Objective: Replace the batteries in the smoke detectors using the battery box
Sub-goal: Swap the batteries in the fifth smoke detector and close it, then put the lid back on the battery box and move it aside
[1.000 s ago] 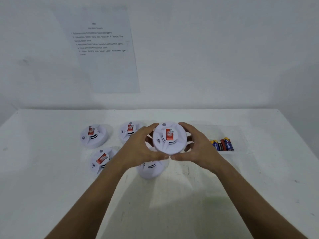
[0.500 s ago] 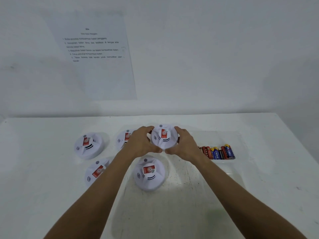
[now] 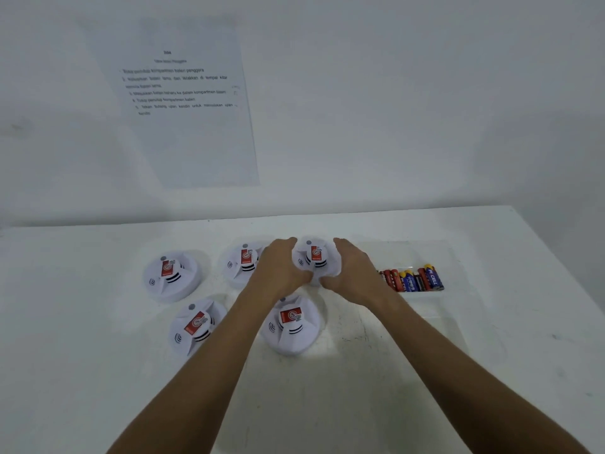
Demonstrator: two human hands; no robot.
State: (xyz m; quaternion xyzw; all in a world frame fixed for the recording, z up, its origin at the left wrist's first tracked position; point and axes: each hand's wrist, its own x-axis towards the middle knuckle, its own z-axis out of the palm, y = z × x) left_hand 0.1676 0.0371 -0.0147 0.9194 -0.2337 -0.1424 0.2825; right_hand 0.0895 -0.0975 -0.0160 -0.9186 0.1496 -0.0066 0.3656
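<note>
On a white table (image 3: 98,388), a person's left hand (image 3: 278,270) and right hand (image 3: 352,273) curl around a smoke detector (image 3: 314,260) in the back row, beside the clear battery box (image 3: 435,309) holding batteries (image 3: 412,280).

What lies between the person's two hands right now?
In the head view, one white smoke detector sits between the left hand and right hand, both curled round its rim.

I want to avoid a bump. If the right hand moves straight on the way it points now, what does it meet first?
The right hand already grips the smoke detector. Beyond it the table looks free up to the wall, though depth is unclear.
</note>
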